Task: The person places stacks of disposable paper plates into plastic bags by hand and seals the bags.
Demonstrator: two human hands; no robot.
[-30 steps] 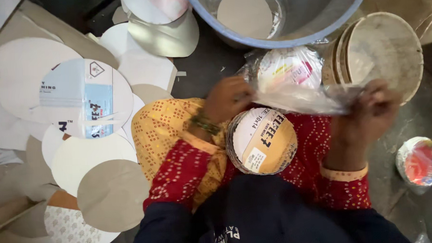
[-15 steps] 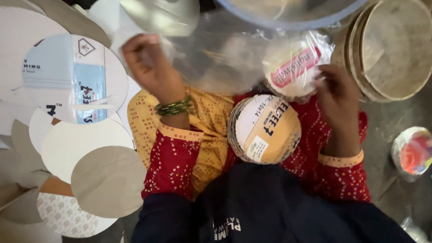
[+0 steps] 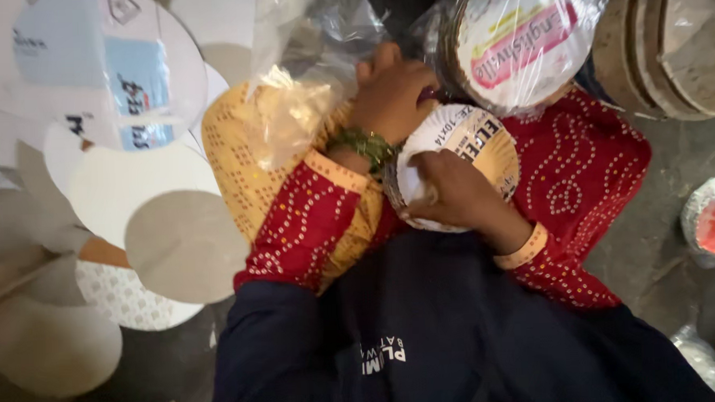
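Observation:
A round stack of paper plates (image 3: 482,137) with a printed top lies in my lap. My right hand (image 3: 452,194) lies over its near side and grips it. My left hand (image 3: 393,89), with green bangles at the wrist, is curled just above the stack and holds clear plastic wrap (image 3: 305,68) that billows to the left over my yellow cloth. A plastic-wrapped pack of plates (image 3: 518,45) with a pink and white label sits right behind the stack, touching my left fingers.
Several flat round card discs, white, grey and printed, lie spread on the floor at left (image 3: 181,247). A stack of brown moulded plates (image 3: 669,47) stands at the upper right. Another wrapped pack (image 3: 711,220) is at the right edge.
My left hand came back from the upper left to the middle with the plastic wrap. My right hand left the wrapped pack and came down onto the stack in my lap.

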